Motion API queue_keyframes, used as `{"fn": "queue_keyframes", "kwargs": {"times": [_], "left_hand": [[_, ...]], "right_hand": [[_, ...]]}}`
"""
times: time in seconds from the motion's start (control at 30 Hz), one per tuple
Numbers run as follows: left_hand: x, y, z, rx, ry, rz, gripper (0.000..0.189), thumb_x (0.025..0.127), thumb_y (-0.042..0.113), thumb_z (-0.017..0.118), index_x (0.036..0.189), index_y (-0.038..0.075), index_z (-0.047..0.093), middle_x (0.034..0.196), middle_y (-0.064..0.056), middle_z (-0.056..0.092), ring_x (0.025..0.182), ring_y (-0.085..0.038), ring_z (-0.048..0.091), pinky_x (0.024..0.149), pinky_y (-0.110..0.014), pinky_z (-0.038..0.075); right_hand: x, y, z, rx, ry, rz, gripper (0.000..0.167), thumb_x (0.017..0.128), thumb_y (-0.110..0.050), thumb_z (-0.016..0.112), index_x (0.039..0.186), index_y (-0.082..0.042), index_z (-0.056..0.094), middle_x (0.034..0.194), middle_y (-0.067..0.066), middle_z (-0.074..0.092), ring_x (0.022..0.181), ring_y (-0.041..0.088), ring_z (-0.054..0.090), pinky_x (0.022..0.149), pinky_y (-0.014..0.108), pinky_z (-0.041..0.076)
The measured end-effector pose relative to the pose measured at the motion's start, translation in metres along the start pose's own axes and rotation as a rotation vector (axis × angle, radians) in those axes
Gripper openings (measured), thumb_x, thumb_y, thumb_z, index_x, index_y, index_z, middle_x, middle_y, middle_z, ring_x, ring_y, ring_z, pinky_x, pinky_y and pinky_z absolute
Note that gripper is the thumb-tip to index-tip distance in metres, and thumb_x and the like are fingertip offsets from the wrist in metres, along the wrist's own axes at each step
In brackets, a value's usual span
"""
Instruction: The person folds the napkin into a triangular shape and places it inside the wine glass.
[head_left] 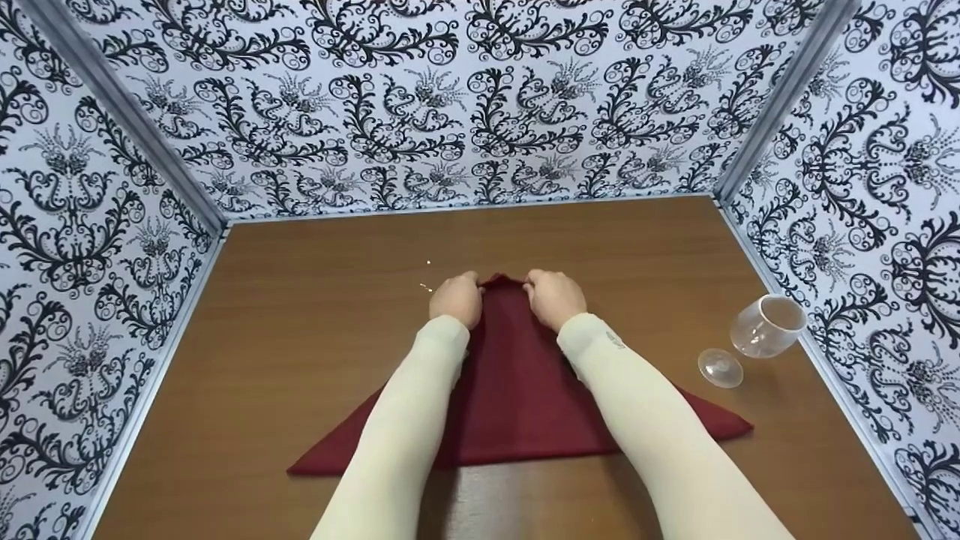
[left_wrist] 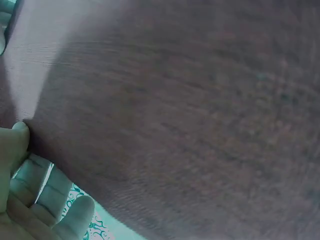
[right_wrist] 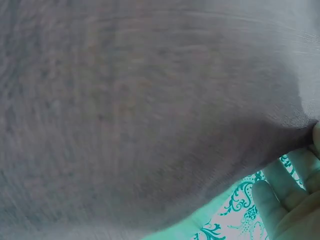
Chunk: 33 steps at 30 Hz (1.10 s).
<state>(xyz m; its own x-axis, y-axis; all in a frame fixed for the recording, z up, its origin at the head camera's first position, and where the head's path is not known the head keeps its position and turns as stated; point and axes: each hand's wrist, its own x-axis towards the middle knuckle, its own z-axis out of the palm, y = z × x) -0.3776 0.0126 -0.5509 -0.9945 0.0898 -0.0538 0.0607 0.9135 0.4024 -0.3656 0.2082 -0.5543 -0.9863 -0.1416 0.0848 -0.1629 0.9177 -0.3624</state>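
Note:
A dark red cloth napkin [head_left: 517, 390], folded into a triangle, lies with its long straight edge towards the person and its tip pointing away. Close to that tip, the left hand [head_left: 457, 301] pinches the left edge between thumb and fingers. Opposite it, the right hand [head_left: 555, 298] pinches the right edge. Between the hands the tip rises in a small peak. In the left wrist view the cloth [left_wrist: 165, 115] fills most of the picture, with the thumb [left_wrist: 20, 135] pressed on its edge. The right wrist view shows cloth [right_wrist: 140, 115] stretching to the right hand's fingers [right_wrist: 280, 190].
A clear stemmed glass [head_left: 769, 326] lies or leans at the right, its round foot [head_left: 720, 367] towards the napkin's right corner. Small pale specks [head_left: 426, 286] dot the wooden table [head_left: 300, 300] left of the hands. Patterned walls [head_left: 450, 112] enclose the table's back and sides.

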Motion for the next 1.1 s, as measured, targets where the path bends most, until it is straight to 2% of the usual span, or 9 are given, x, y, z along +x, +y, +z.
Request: {"fn": "queue_keyframes", "kwargs": {"times": [0.2,0.3,0.5,0.6,0.73,0.87,1.0,1.1], "left_hand": [[0.004,0.006,-0.011,-0.028,0.031,-0.008,0.017,0.106,0.028,0.064,0.115,0.016,0.072,0.120,-0.009,0.078,0.114,-0.031,0.074,0.095,-0.050,0.058],[0.007,0.007,-0.012,-0.034,0.038,0.003,0.020,0.105,0.023,0.063,0.122,0.015,0.071,0.122,-0.009,0.078,0.116,-0.031,0.073,0.098,-0.049,0.057],[0.004,0.002,-0.010,0.006,-0.008,0.000,0.040,0.106,0.016,0.058,0.146,0.015,0.060,0.136,-0.013,0.071,0.125,-0.033,0.068,0.106,-0.048,0.054],[-0.002,0.000,-0.010,0.065,-0.051,0.013,0.042,0.106,0.019,0.060,0.148,0.015,0.059,0.140,-0.012,0.068,0.127,-0.034,0.067,0.108,-0.048,0.053],[-0.012,-0.001,-0.009,0.144,-0.099,0.053,0.041,0.104,0.027,0.065,0.143,0.013,0.063,0.140,-0.012,0.067,0.127,-0.036,0.066,0.107,-0.050,0.053],[-0.028,0.000,-0.007,0.232,-0.156,0.134,0.049,0.101,0.040,0.069,0.141,0.012,0.063,0.146,-0.014,0.062,0.133,-0.037,0.061,0.110,-0.051,0.051],[-0.055,0.003,-0.005,0.320,-0.229,0.226,0.070,0.095,0.055,0.072,0.147,0.010,0.058,0.153,-0.016,0.053,0.142,-0.040,0.053,0.114,-0.051,0.048],[-0.080,0.006,-0.004,0.347,-0.349,0.202,0.099,0.085,0.070,0.075,0.159,0.011,0.045,0.164,-0.020,0.042,0.148,-0.049,0.044,0.117,-0.056,0.044]], "right_hand": [[0.008,-0.002,-0.006,-0.005,0.029,0.007,0.023,0.107,-0.027,0.061,0.114,-0.011,0.076,0.113,0.010,0.080,0.103,0.036,0.076,0.087,0.054,0.060],[0.011,-0.002,-0.006,0.001,0.023,0.015,0.024,0.107,-0.027,0.061,0.115,-0.011,0.075,0.114,0.011,0.080,0.104,0.037,0.075,0.089,0.055,0.059],[0.009,0.002,-0.003,-0.028,-0.108,0.012,0.041,0.107,-0.026,0.061,0.142,-0.005,0.062,0.136,0.017,0.071,0.124,0.038,0.069,0.103,0.054,0.055],[0.005,0.004,-0.002,-0.045,-0.137,-0.031,0.040,0.106,-0.023,0.061,0.141,-0.005,0.063,0.138,0.016,0.070,0.128,0.037,0.067,0.107,0.052,0.052],[-0.006,0.002,-0.003,-0.065,-0.151,-0.122,0.033,0.105,-0.022,0.063,0.132,-0.006,0.071,0.138,0.015,0.070,0.132,0.037,0.064,0.113,0.051,0.048],[-0.025,-0.004,-0.005,-0.122,-0.247,-0.185,0.040,0.105,-0.028,0.062,0.138,-0.005,0.068,0.154,0.020,0.057,0.146,0.042,0.050,0.121,0.053,0.040],[-0.049,-0.010,-0.012,-0.195,-0.384,-0.162,0.061,0.104,-0.043,0.063,0.149,-0.003,0.057,0.163,0.024,0.045,0.151,0.046,0.042,0.119,0.058,0.041],[-0.067,-0.013,-0.018,-0.263,-0.504,-0.116,0.089,0.096,-0.058,0.069,0.157,0.002,0.044,0.165,0.030,0.037,0.148,0.048,0.044,0.116,0.059,0.044]]}}
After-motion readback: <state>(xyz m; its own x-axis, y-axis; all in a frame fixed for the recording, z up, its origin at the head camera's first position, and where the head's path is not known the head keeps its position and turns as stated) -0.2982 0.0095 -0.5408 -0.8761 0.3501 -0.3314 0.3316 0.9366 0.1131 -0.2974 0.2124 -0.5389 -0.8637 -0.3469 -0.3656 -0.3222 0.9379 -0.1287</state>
